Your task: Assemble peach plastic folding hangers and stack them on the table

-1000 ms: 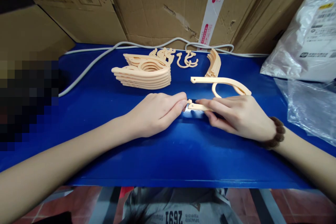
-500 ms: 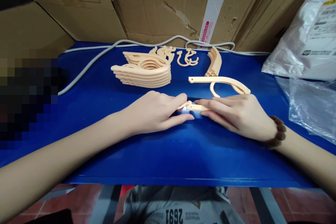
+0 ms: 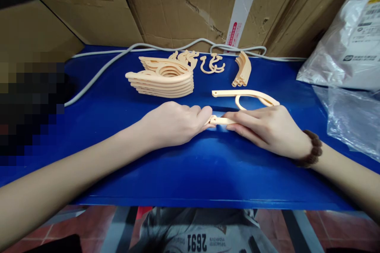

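My left hand (image 3: 173,124) pinches a small cream plastic piece (image 3: 208,120), mostly hidden by the fingers. Against it lies the end of a cream plastic arm (image 3: 221,120), which my right hand (image 3: 261,126) grips between thumb and fingers. The two pieces meet between my hands, above the blue table (image 3: 190,174). Just behind my right hand is a longer cream piece (image 3: 228,93) with a curved loop, partly covered by the fingers.
Behind my left hand is a stack of cream hanger parts (image 3: 166,87). Farther back lie small hooks (image 3: 212,67) and a bundle of curved arms (image 3: 242,69). A white cable (image 3: 103,70) crosses the back, before cardboard boxes (image 3: 178,8). Plastic bags (image 3: 341,47) are at right.
My left thumb and fingers have closed in around the small piece. The longer cream piece behind my right hand has shifted slightly left and down.
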Demonstrator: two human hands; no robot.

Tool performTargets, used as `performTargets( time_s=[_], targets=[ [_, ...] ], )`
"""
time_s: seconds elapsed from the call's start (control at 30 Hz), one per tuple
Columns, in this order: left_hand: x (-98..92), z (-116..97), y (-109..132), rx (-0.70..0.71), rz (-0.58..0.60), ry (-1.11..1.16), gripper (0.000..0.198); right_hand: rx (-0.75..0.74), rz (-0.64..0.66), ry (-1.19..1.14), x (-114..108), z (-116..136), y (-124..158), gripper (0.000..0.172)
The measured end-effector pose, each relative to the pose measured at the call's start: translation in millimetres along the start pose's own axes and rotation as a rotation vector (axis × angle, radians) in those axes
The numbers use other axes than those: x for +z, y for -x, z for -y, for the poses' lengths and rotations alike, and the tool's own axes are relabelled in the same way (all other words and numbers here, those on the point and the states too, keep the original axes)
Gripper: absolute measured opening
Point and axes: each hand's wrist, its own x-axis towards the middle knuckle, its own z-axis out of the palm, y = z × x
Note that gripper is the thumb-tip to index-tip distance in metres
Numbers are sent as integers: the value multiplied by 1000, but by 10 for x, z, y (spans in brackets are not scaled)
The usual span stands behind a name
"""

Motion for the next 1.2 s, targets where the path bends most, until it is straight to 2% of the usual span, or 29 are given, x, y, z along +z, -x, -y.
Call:
performTargets(
  time_s=[0.27,0.5,0.9,1.03,1.2],
  targets=[
    [-77,-22,-4,38,-91,-206,32,44,35,-123,-30,-10,-13,32],
    [-102,-36,-18,55,-178,-249,35,39,89,-166,-42,-19,-9,35],
    [-66,42,6,82,-212,-147,29,-103,-77,212,14,55,-10,28],
    [-67,47,7,70,-224,-125,29,-101,-84,232,19,62,-14,29],
    [-69,40,6,65,-235,-132,29,-87,-79,151,26,51,-17,28]
  ],
)
